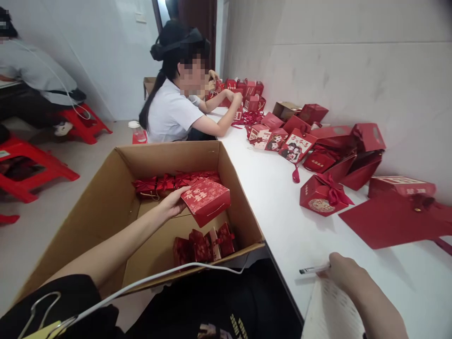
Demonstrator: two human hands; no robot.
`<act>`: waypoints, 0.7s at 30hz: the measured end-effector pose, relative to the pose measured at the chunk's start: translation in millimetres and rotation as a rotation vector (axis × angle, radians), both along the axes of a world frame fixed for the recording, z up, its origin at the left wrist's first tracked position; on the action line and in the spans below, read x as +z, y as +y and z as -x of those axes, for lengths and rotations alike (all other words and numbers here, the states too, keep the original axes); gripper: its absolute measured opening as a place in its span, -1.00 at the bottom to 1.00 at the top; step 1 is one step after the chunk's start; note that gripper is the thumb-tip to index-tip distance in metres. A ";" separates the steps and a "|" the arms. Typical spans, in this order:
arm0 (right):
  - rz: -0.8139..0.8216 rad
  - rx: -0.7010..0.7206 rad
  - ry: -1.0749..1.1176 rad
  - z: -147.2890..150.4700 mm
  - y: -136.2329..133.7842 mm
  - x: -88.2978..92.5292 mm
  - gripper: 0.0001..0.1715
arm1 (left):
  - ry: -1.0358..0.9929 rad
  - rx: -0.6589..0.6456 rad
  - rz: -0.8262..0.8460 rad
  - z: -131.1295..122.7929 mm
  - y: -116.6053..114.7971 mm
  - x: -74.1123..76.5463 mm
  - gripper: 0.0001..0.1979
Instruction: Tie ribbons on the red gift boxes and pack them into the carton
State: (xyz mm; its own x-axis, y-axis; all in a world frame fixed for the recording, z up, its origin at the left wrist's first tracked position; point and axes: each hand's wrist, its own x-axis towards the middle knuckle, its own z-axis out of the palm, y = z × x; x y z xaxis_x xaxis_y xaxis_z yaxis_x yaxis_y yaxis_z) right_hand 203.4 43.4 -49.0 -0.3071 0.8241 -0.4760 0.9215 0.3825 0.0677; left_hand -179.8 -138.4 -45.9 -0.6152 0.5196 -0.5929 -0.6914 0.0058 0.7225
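My left hand (175,201) grips a red printed gift box (206,200) by its left edge. It holds the box above the open inside of a large cardboard carton (165,153). My right hand (348,273) is closed on a pen (312,270) over the white table (282,221); most of the fingers are hidden behind the back of the hand. Partly under that hand lies a sheet of paper with writing (330,310). Inside the carton, a row of red boxes (158,183) lines the far side, and several small red boxes (203,245) stand along the near side.
A red hexagonal box with a ribbon (323,195) and a flat red piece (391,219) lie on the table. Several red gift boxes (296,146) are heaped along the wall. A co-worker (173,108) sits beyond the carton. A white cable (158,273) crosses its near edge. Red stools (31,160) stand left.
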 end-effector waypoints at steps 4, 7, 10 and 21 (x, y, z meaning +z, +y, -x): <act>0.004 -0.006 0.002 -6.8 5.2 -7.7 -0.78 | 0.041 -0.020 0.064 2.4 -11.3 -4.8 -0.84; -0.009 -0.002 -0.005 -8.3 6.2 -9.3 -0.76 | 0.209 0.019 0.146 14.6 -20.1 -7.6 -0.89; -0.008 0.001 -0.017 -10.3 6.5 -11.0 -0.76 | 0.375 0.143 0.210 37.7 -39.5 -9.0 -0.98; -0.033 0.030 0.002 -15.5 7.7 -18.8 -0.74 | 0.902 -0.416 0.960 38.7 -126.1 -74.2 -0.27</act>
State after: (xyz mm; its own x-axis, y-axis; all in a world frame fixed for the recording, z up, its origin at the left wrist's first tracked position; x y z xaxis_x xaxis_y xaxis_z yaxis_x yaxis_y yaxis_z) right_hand 218.9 51.1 -67.8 -0.3328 0.8298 -0.4480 0.9098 0.4075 0.0788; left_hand -218.5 -264.4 -120.1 -0.8756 0.3762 -0.3029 0.1845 0.8401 0.5100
